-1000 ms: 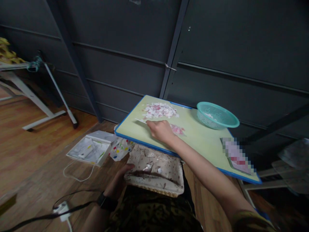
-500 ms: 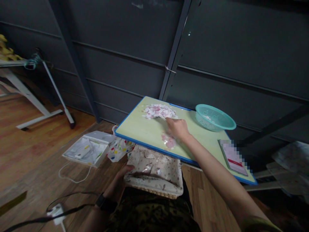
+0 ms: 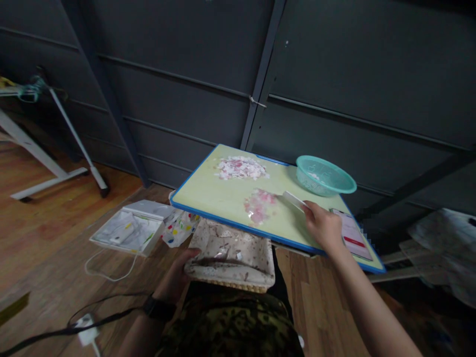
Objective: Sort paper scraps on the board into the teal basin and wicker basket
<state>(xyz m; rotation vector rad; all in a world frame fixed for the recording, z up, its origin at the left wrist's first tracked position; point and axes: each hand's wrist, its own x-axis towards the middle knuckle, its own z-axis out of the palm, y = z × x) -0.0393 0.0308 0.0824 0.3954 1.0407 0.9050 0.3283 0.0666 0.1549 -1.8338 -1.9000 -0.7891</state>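
Observation:
A light green board with a blue edge (image 3: 208, 191) lies in front of me. On it sit a far heap of white and pink paper scraps (image 3: 241, 168) and a smaller pink heap (image 3: 258, 204) nearer the front edge. My right hand (image 3: 323, 225) is closed on a flat white card (image 3: 293, 200), whose tip points at the smaller heap. My left hand (image 3: 174, 277) grips the left side of a cloth-lined basket (image 3: 232, 260) held under the board's front edge; a few scraps lie in it.
A teal plastic bowl (image 3: 324, 176) stands at the board's far right, a booklet (image 3: 351, 233) near its right corner. On the wooden floor to the left are an open white box (image 3: 128, 229), a spotted bag (image 3: 180, 223), cables and a white stand (image 3: 55, 173). A dark panelled wall is behind.
My right hand drew back from the far heap to the right front of the board, leaving a small pink heap spread near the front edge. The left hand kept hold of the basket.

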